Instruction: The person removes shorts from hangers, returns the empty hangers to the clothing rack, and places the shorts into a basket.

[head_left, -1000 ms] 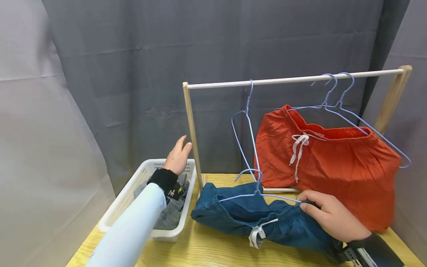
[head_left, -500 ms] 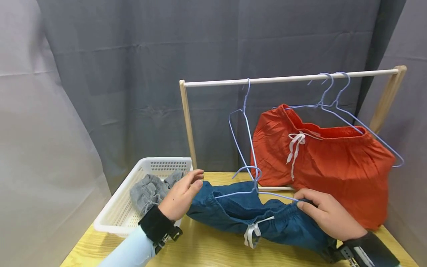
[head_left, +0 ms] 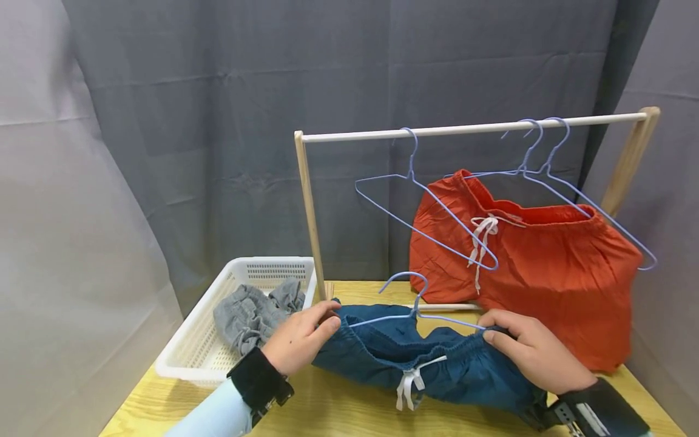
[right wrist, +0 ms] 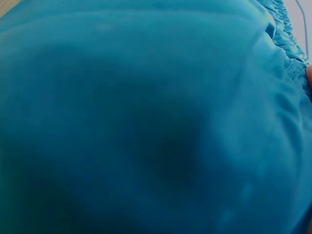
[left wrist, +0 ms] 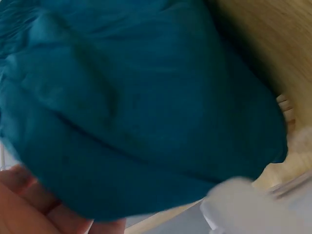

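Note:
Dark blue shorts with a white drawstring lie at the front of the table, a lilac hanger set into their waistband with its hook upward. My right hand pinches the right end of the waistband together with the hanger's arm. At the left end of the waistband my left hand has its fingers and thumb round the cloth. Blue cloth fills most of the left wrist view, the left fingers at its lower edge. The right wrist view holds mostly blue cloth.
A rack with a white rail stands behind, carrying an empty lilac hanger and two more at right. Red shorts hang there. At left sits a white basket holding grey cloth.
My left hand has come down and right from above the basket to the blue waistband and taken hold of it. The empty hanger on the rail has swung round. The right hand keeps its grip.

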The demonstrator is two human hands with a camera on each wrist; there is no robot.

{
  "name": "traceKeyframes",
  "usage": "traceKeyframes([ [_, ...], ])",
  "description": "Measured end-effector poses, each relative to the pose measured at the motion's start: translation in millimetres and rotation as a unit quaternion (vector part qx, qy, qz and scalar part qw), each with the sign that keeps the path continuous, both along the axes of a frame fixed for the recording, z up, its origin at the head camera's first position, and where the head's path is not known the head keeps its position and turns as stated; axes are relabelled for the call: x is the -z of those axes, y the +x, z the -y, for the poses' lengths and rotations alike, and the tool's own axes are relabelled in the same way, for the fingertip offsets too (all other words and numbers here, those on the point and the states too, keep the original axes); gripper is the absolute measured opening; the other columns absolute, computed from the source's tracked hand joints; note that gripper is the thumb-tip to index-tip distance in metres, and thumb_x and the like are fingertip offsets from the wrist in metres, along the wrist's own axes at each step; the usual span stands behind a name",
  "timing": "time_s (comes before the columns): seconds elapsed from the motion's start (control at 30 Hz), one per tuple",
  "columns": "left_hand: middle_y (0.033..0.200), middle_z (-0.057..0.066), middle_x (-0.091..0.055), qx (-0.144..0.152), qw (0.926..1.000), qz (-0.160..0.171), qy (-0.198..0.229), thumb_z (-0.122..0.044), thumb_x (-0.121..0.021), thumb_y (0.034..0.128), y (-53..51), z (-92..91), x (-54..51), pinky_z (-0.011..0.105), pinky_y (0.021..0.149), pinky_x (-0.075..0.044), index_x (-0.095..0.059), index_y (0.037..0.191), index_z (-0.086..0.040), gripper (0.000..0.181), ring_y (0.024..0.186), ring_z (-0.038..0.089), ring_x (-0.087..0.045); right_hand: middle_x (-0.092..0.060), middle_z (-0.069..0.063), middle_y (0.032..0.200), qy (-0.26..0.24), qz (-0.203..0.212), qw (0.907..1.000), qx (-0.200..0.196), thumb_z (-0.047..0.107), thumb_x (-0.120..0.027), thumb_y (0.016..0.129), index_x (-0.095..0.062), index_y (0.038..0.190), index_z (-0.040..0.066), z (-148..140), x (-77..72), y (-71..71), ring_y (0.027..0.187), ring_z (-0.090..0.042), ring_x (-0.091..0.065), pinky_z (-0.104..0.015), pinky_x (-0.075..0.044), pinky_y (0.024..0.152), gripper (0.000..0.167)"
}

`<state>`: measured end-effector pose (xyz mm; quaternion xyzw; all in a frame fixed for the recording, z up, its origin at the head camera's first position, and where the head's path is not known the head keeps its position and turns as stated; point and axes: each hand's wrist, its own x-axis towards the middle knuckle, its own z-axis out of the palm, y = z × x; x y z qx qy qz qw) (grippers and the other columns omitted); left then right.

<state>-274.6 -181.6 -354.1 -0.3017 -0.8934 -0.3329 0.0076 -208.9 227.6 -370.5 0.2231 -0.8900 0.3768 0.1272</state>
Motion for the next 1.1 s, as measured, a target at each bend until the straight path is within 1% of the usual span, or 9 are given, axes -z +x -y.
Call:
traceKeyframes([
  [0.13,0.128,0.002,-0.066,0.007,0.9997,-0.002,-0.025,-0.05,-0.041,0.1068,-0.4,-2.3,5.6,0.046,0.097,-0.049,-0.061,0.135,-0.015,0.049,0.116,0.018,-0.062,-0.063,0.011,0.092,-0.004,0.008,1.0,0.001,0.009,-0.06,0.102,-0.066,0.106,0.025,2,0.1,0.5,0.088,-0.01,-0.058,-0.027,-0.05,0.076,0.017],
  [0.27,0.121,0.0,-0.069,0.007,0.9988,-0.015,-0.045,-0.053,-0.041,0.106,0.6,-4.6,9.2,0.044,0.093,-0.051,-0.064,0.128,-0.015,0.049,0.109,0.017,-0.065,-0.062,0.01,0.092,-0.007,0.017,0.9998,0.001,0.01,-0.06,0.102,-0.067,0.105,0.024,3,1.0,0.9,0.087,-0.01,-0.058,-0.027,-0.05,0.076,0.016],
  [0.33,0.108,-0.002,-0.071,0.01,0.9983,-0.027,-0.051,-0.053,-0.041,0.1057,1.3,-6.0,10.4,0.041,0.085,-0.052,-0.065,0.119,-0.017,0.046,0.097,0.014,-0.066,-0.062,0.01,0.092,-0.006,0.019,0.9998,0.003,0.011,-0.06,0.102,-0.067,0.105,0.023,4,1.7,1.2,0.087,-0.01,-0.058,-0.027,-0.05,0.076,0.015],
  [0.4,0.089,-0.005,-0.066,0.016,0.9979,-0.033,-0.053,-0.053,-0.042,0.1056,1.8,-7.6,12.2,0.036,0.074,-0.051,-0.063,0.106,-0.018,0.041,0.082,0.012,-0.063,-0.063,0.011,0.093,-0.004,0.02,0.9998,0.008,0.011,-0.06,0.102,-0.067,0.105,0.024,5,2.2,1.8,0.088,-0.01,-0.058,-0.027,-0.05,0.077,0.015],
  [0.47,0.073,-0.008,-0.054,0.02,0.9978,-0.039,-0.05,-0.051,-0.044,0.1058,2.4,-9.7,14.1,0.031,0.064,-0.046,-0.057,0.093,-0.02,0.036,0.07,0.009,-0.056,-0.063,0.011,0.093,-0.004,0.022,0.9997,0.012,0.012,-0.06,0.102,-0.067,0.105,0.024,6,2.6,2.4,0.088,-0.01,-0.058,-0.027,-0.05,0.077,0.014],
  [0.53,0.065,-0.008,-0.04,0.02,0.9975,-0.051,-0.044,-0.048,-0.046,0.1059,2.8,-12.2,16.3,0.028,0.058,-0.039,-0.05,0.085,-0.022,0.034,0.062,0.009,-0.048,-0.063,0.011,0.094,-0.004,0.024,0.9996,0.018,0.013,-0.06,0.102,-0.067,0.106,0.023,7,2.6,2.7,0.089,-0.01,-0.058,-0.027,-0.05,0.078,0.013],
  [0.73,0.06,-0.012,-0.029,0.007,0.9933,-0.111,-0.032,-0.045,-0.05,0.1051,4.2,-18.5,22.0,0.024,0.053,-0.033,-0.044,0.077,-0.023,0.037,0.055,0.006,-0.04,-0.063,0.011,0.092,0.001,0.037,0.9988,0.034,0.017,-0.06,0.103,-0.067,0.104,0.023,9,2.1,2.7,0.088,-0.01,-0.058,-0.028,-0.05,0.078,0.009],
  [0.93,0.059,-0.013,-0.027,-0.003,0.9911,-0.131,-0.025,-0.047,-0.049,0.1054,3.6,-20.2,25.9,0.023,0.051,-0.029,-0.043,0.075,-0.023,0.039,0.052,0.004,-0.035,-0.065,0.014,0.093,0.006,0.027,0.9988,0.041,0.018,-0.063,0.101,-0.068,0.103,0.027,9,7.0,2.6,0.088,-0.008,-0.059,-0.028,-0.051,0.079,0.011],
  [1.1,0.059,-0.014,-0.026,-0.012,0.9872,-0.159,-0.011,-0.038,-0.055,0.1041,4.2,-20.1,28.4,0.023,0.051,-0.029,-0.042,0.074,-0.024,0.036,0.052,0.004,-0.035,-0.065,0.017,0.099,0.017,0.014,0.9987,0.045,0.017,-0.067,0.099,-0.068,0.107,0.029,9,11.4,1.5,0.092,-0.007,-0.059,-0.028,-0.051,0.082,0.014],
])
